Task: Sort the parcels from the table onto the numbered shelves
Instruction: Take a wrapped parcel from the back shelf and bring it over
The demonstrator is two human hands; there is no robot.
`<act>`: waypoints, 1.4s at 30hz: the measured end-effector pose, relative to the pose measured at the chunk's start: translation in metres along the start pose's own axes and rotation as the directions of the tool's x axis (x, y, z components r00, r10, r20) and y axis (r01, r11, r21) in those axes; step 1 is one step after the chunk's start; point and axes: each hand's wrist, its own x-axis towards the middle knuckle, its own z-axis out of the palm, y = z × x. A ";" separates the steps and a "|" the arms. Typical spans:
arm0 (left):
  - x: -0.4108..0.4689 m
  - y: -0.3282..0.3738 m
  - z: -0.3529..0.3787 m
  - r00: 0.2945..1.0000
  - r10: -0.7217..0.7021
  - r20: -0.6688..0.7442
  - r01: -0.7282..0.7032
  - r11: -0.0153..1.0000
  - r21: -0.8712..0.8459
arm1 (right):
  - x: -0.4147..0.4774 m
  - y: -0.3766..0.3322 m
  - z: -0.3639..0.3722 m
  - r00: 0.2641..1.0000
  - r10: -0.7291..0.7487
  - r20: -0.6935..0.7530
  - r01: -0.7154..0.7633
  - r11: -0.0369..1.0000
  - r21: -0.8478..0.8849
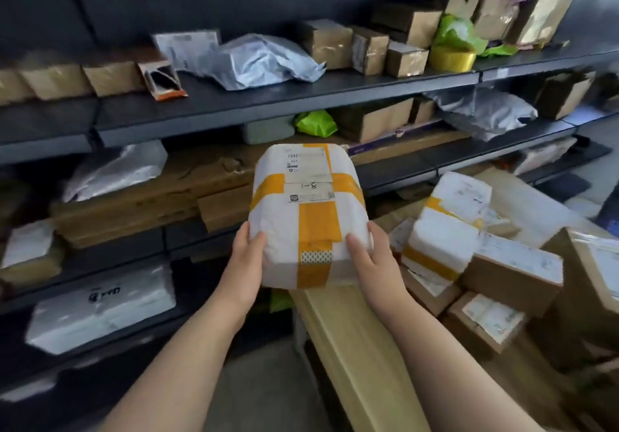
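Observation:
A white padded parcel [306, 210] crossed with yellow tape is held up in the middle of the view, in front of the dark shelves [254, 103]. Its label carries the handwritten mark "1-8". My left hand [246, 257] grips its lower left edge, thumb on top. My right hand [371, 257] grips the lower right edge the same way. More parcels [469, 230] lie piled on the table [348, 341] at the right: white ones with yellow tape and brown cartons.
The shelves hold brown boxes [330, 43], grey plastic bags [261, 59], a green bag [316, 123], a yellow tape roll [452, 58] and white packets [100, 311]. A bare stretch of shelf [43, 120] lies at the upper left. The wooden table edge runs toward me.

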 end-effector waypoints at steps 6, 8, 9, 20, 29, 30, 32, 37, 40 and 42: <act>-0.023 -0.025 -0.111 0.985 -0.023 -0.173 0.033 0.998 0.055 | -0.018 -0.026 0.089 0.965 -0.015 0.261 0.017 1.000 -0.002; -0.035 -0.034 -0.151 0.975 -0.011 -0.223 0.029 0.997 0.077 | -0.029 -0.033 0.125 0.943 -0.027 0.333 0.030 1.000 -0.004; -0.042 -0.037 -0.167 0.969 -0.004 -0.246 0.026 0.996 0.087 | -0.036 -0.037 0.140 0.934 -0.025 0.358 0.029 1.000 -0.007; -0.116 -0.075 -0.355 0.851 0.023 -0.525 0.038 0.994 0.105 | -0.118 -0.083 0.321 0.790 -0.079 0.608 0.086 0.996 0.018; -0.172 -0.098 -0.449 0.642 0.008 -0.767 -0.034 0.999 -0.019 | -0.163 -0.125 0.445 0.529 -0.132 0.838 0.141 0.988 0.066; -0.177 -0.102 -0.456 0.609 -0.002 -0.794 -0.034 0.999 -0.029 | -0.166 -0.128 0.458 0.497 -0.143 0.856 0.158 0.985 0.073; -0.184 -0.109 -0.468 0.536 -0.031 -0.844 -0.013 0.999 -0.045 | -0.171 -0.135 0.484 0.439 -0.157 0.885 0.197 0.977 0.076; -0.196 -0.111 -0.493 0.351 -0.067 -0.934 0.004 0.998 -0.070 | -0.177 -0.158 0.547 0.204 -0.181 0.962 0.207 0.969 0.138; -0.200 -0.104 -0.505 0.241 -0.071 -0.968 0.003 0.997 -0.072 | -0.181 -0.171 0.584 0.074 -0.172 0.982 0.213 0.965 0.153; -0.199 -0.102 -0.512 0.168 -0.081 -0.982 -0.002 0.997 -0.083 | -0.182 -0.177 0.607 -0.016 -0.180 0.983 0.218 0.959 0.180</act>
